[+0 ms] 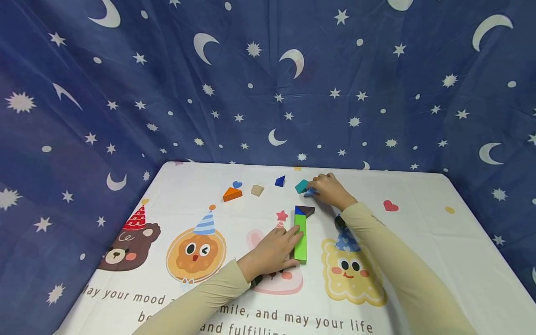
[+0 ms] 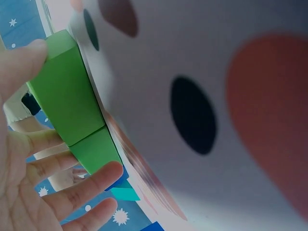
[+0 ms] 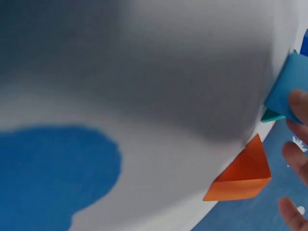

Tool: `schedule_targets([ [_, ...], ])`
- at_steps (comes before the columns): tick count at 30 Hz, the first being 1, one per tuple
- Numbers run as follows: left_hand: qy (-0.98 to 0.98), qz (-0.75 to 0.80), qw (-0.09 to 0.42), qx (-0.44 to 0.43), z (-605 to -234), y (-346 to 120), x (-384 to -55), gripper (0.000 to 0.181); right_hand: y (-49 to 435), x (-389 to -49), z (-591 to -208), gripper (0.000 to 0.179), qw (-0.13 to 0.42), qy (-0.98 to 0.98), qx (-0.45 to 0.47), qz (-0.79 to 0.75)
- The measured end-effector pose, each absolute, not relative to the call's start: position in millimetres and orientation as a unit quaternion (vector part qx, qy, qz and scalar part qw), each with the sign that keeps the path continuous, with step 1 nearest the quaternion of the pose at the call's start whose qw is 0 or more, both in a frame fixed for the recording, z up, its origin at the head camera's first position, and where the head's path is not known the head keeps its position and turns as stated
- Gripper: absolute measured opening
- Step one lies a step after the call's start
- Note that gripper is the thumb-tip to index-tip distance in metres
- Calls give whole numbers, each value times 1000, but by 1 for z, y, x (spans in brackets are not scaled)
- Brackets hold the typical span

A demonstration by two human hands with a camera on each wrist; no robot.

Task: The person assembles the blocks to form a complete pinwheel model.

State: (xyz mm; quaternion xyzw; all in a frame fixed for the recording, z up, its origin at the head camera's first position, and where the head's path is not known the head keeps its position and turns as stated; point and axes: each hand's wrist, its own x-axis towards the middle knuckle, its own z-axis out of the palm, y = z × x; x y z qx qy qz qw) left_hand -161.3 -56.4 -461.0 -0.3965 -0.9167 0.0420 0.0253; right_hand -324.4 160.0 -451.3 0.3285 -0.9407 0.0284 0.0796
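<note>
My left hand (image 1: 274, 249) rests beside a straight column of two green blocks (image 2: 70, 91), its fingers spread and nearly straight. In the left wrist view the thumb touches the near green block's end and the other fingers lie along the column. At the column's far end sits a small blue triangular block (image 1: 298, 211), with a dark brown block (image 1: 308, 211) next to it, pointing right. Farther back, my right hand (image 1: 331, 190) pinches a light blue block (image 3: 288, 86) with the thumb on its face. Right behind that block is a teal block (image 1: 301, 186).
Left of the teal block, a dark blue block (image 1: 280, 181), a beige block (image 1: 257, 190) and an orange triangular block (image 1: 232, 194) lie spread along the back of the white printed tablecloth (image 1: 418, 242). A blue star-patterned curtain (image 1: 268, 93) hangs behind the table.
</note>
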Motion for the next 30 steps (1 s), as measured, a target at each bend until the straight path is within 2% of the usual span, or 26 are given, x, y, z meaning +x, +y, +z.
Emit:
schedule_targets([
  [4, -916, 40, 23, -397, -461, -55, -161, 73, 158, -329, -454, 27, 88, -941, 325, 22],
  [13, -916, 38, 25, -398, -462, -55, -163, 73, 165, -326, -454, 34, 57, -940, 336, 32],
  [20, -915, 35, 29, -400, -463, -56, -163, 73, 168, -327, -456, 41, 74, -937, 341, -13],
  [23, -914, 31, 33, -403, -464, -55, -164, 73, 167, -327, -456, 37, 74, -936, 344, -22],
  [27, -914, 31, 39, -404, -465, -55, -164, 73, 166, -325, -456, 24, 75, -935, 345, -13],
  [30, -914, 33, 39, -403, -465, -56, -163, 73, 165, -325, -455, 23, 69, -938, 341, 5],
])
